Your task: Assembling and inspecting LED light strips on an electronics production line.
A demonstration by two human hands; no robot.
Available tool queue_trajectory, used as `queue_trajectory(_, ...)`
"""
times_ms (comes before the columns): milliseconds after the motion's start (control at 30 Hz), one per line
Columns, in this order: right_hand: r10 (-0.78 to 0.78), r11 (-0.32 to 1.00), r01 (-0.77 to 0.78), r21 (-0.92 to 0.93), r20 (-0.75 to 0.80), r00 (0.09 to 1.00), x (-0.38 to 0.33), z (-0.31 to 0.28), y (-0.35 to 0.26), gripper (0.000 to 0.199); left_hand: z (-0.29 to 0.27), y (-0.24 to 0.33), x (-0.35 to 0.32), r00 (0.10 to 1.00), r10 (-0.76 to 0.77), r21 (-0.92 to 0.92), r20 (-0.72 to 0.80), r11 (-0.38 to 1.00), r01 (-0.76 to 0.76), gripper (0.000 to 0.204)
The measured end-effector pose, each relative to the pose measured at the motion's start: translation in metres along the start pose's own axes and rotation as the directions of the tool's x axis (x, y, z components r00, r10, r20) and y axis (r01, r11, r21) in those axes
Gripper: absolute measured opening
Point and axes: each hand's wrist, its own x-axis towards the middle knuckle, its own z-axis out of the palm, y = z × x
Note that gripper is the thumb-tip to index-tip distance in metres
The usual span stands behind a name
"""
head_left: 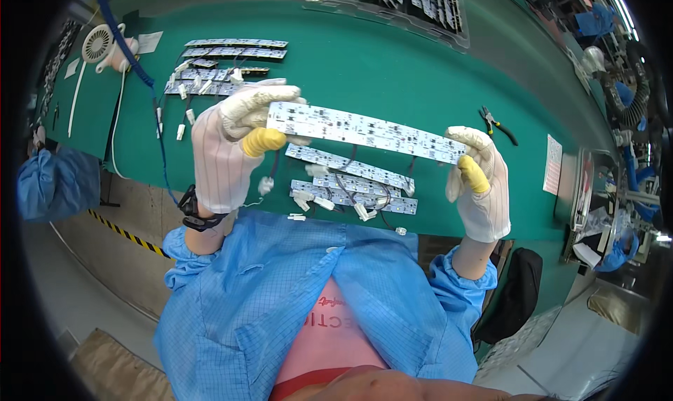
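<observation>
A long white circuit board strip (364,131), dotted with small components, is held up level above the bench between my two gloved hands. My left hand (252,120) grips its left end, a yellow-covered thumb on the front face. At the other end my right hand (480,166) pinches the strip, thumb likewise in yellow. Dark wires with white connectors hang behind it. Just beneath lie several similar strips (350,164) with leads and white plugs (324,203). Another group of strips (235,52) rests farther back on the left, its wires bunched over the boards.
On the green bench mat (413,71), cutting pliers (499,125) lie at right near a printed sheet (552,164). A clear tray (392,12) of boards stands at the back. A small fan (105,45) and blue coiled cable (120,36) occupy the left. Another person's blue sleeve (59,184) shows far left.
</observation>
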Motion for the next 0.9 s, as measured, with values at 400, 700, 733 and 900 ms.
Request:
queue_trajectory(400, -0.004, 1.0, 0.003, -0.026, -0.011, 1.0, -0.009, 0.008, -0.01, 0.05, 0.002, -0.01, 0.009, 0.997, 0.059, 0.131, -0.053, 0.99, -0.051, 0.04)
queue_trajectory(700, 0.056, 0.99, -0.07, 0.118, 0.116, 0.992, -0.014, 0.019, -0.026, 0.054, -0.011, -0.037, 0.022, 0.996, -0.007, 0.283, -0.085, 0.959, 0.031, 0.033)
queue_trajectory(733, 0.054, 0.991, -0.071, 0.109, 0.148, 0.987, -0.013, 0.018, -0.027, 0.053, -0.013, -0.042, 0.022, 0.995, 0.01, 0.299, -0.097, 0.954, 0.019, 0.033)
queue_trajectory(900, 0.001, 0.994, -0.01, 0.112, 0.08, 0.997, -0.009, 0.015, -0.019, 0.046, -0.009, -0.034, 0.016, 0.987, 0.078, 0.189, -0.142, 0.981, -0.05, 0.041)
